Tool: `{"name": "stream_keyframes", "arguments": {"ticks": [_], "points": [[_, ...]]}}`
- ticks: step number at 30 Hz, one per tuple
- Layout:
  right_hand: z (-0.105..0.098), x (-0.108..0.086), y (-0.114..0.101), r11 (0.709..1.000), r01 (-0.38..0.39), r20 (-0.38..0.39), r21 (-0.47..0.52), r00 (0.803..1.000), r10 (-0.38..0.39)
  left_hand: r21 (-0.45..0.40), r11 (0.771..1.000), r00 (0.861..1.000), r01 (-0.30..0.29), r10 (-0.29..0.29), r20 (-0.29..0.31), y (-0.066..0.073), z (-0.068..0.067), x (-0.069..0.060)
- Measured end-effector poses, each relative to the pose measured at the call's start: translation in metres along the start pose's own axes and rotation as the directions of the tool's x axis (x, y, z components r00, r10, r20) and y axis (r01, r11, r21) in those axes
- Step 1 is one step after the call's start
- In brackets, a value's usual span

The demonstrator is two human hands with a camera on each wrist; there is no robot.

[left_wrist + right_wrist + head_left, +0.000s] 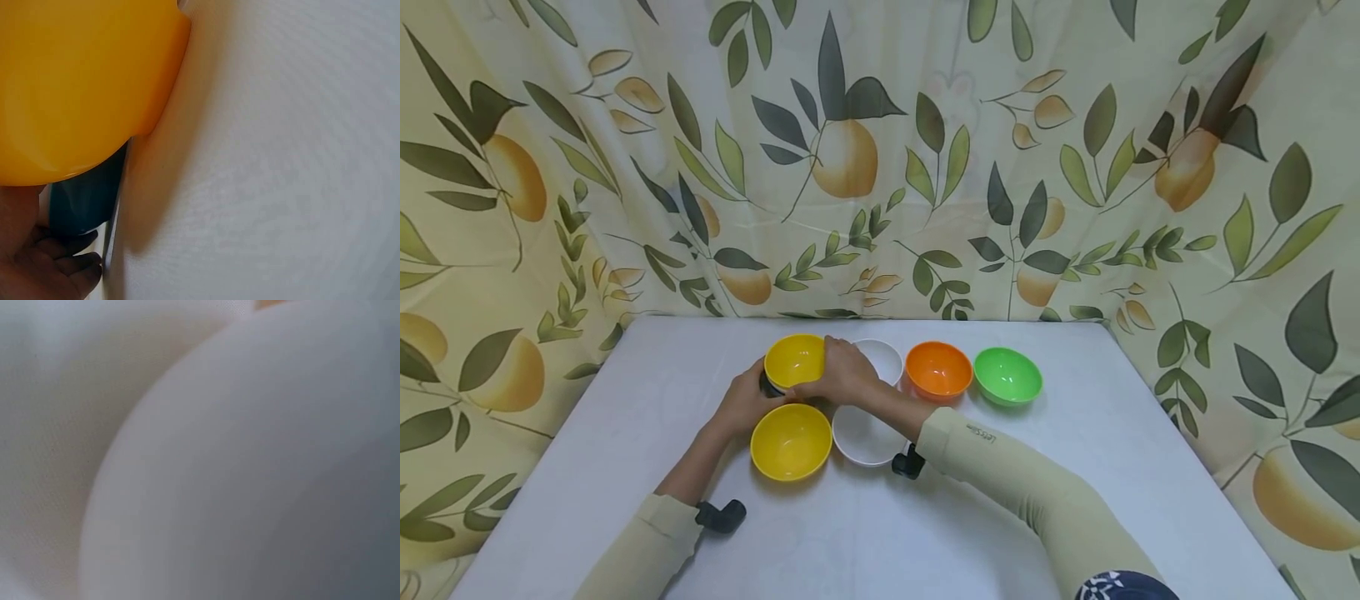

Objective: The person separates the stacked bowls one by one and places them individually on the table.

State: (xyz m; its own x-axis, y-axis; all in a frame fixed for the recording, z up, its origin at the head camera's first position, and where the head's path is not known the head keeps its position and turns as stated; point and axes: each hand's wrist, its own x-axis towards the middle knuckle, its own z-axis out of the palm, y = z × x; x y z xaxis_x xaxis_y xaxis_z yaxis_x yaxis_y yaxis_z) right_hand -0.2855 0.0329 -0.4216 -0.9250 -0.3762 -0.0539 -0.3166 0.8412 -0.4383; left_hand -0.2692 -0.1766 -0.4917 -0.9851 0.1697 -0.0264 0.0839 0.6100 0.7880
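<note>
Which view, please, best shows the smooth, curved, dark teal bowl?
Left wrist: the teal bowl, partly hidden, shows its side beside the left hand. Head shows just a dark sliver below a round yellow bowl; right wrist shows none.

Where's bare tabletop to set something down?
Bare tablecloth lies between the sleeves, in front of the nearer yellow bowl, and right of the green bowl. It's crowded around the left hand, right hand, white bowls and farther yellow bowl.

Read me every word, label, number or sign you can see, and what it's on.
"LetsSlim": on the right sleeve; small print, so that reading is tentative.
No other text is readable; the bowls show none.
</note>
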Motion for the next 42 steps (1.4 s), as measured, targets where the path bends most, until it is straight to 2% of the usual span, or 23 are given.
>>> {"name": "stream_keyframes", "arguments": {"ticks": [8,18,23,30,42], "points": [[0.001,0.002,0.001,1.0,0.003,-0.023,0.03,1.0,-0.003,0.005,1.0,1.0,-0.011,0.011,-0.004,0.002,-0.002,-0.002],[0.0,0.0,0.0,0.994,-0.02,-0.04,0.112,0.999,0.025,0.029,0.998,0.999,-0.053,0.053,-0.003,0.0,-0.001,-0.002],[-0.006,-0.004,-0.002,0.986,0.008,-0.045,0.164,0.999,0.0,0.009,0.997,0.997,-0.072,0.072,-0.013,0.001,-0.002,-0.004],[-0.021,-0.015,-0.002,0.98,0.045,-0.069,0.193,0.997,-0.032,0.004,0.996,0.996,-0.085,0.085,-0.02,-0.001,-0.001,-0.003],[-0.045,-0.045,0.012,0.963,0.055,-0.129,0.265,0.991,-0.021,0.004,0.996,0.996,-0.087,0.087,-0.029,-0.002,0.0,-0.001]]}}
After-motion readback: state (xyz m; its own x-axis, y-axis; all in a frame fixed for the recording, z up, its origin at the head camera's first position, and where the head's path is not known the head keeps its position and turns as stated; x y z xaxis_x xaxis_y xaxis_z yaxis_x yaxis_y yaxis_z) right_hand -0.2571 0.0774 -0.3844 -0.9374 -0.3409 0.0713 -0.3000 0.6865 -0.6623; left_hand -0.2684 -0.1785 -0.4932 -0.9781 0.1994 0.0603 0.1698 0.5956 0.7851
